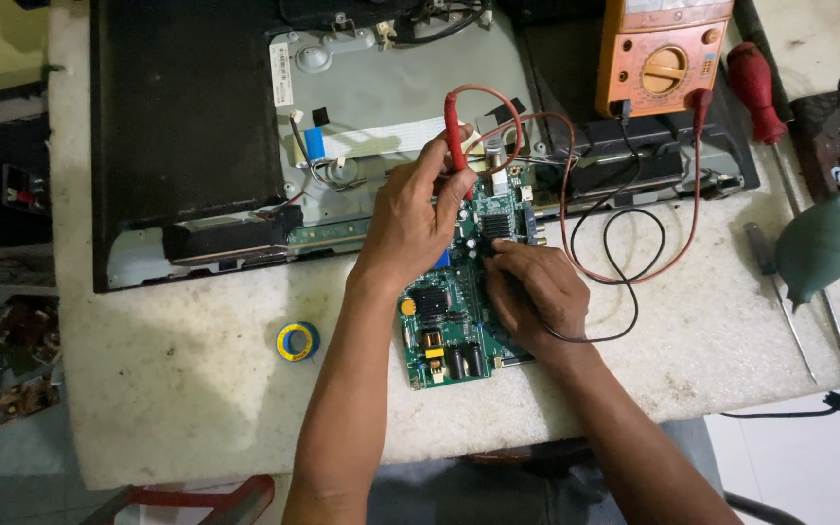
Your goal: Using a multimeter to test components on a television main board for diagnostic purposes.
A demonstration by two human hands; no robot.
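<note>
Left hand (410, 219) pinches red probe (457, 146) onto green circuit board (444, 335); right hand (537, 292) closed, probably gripping black probe, tip hidden.

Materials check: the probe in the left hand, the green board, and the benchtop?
Probe in the left hand: red moulded plastic, likely, with a slight sheen. Green board: probably lacquered laminate, glossy, with soldered parts. Benchtop: looks like speckled stone or terrazzo, matt and stained. Right hand holds the black lead.

The board (449, 331) is laid on the table (196, 389), tape (297, 341) to its left, the meter (661, 53) behind it.
</note>
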